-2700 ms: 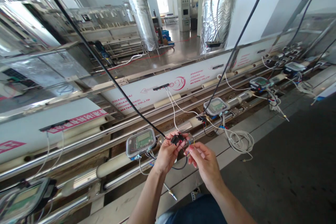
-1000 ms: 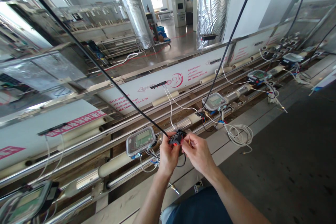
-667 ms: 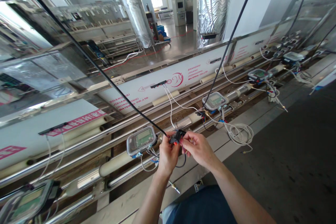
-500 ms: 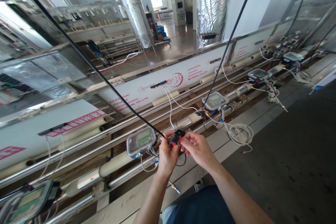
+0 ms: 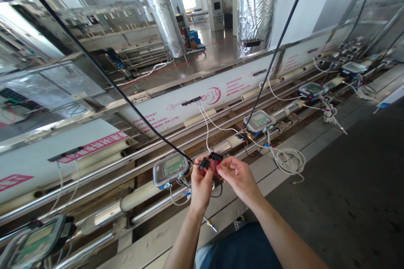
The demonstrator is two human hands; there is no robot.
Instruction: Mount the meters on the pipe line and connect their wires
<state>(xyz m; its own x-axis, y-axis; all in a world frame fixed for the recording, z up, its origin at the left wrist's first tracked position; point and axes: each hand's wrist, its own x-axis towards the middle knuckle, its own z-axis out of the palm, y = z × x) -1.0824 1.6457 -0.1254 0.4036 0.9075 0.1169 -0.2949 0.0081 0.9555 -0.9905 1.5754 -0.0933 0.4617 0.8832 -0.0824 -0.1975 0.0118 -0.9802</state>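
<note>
My left hand is closed on a small black connector, at the end of a black cable that hangs from above. Thin red and dark wires run out of it. A second small black block sits just behind, between the two hands. My right hand has its thumb and forefinger pinched together beside these parts, on thin wires; the exact grip is partly hidden. Left of my hands lies a meter with a clear cover and grey display, its leads dangling below.
More meters sit along the metal rails. A coiled white cable lies on the grey ledge. White printed panels stand behind the rails. A second black cable hangs to the right.
The black connector in my left hand has turned and come slightly apart from the second black block. My right hand stays close by, its pinch little changed.
</note>
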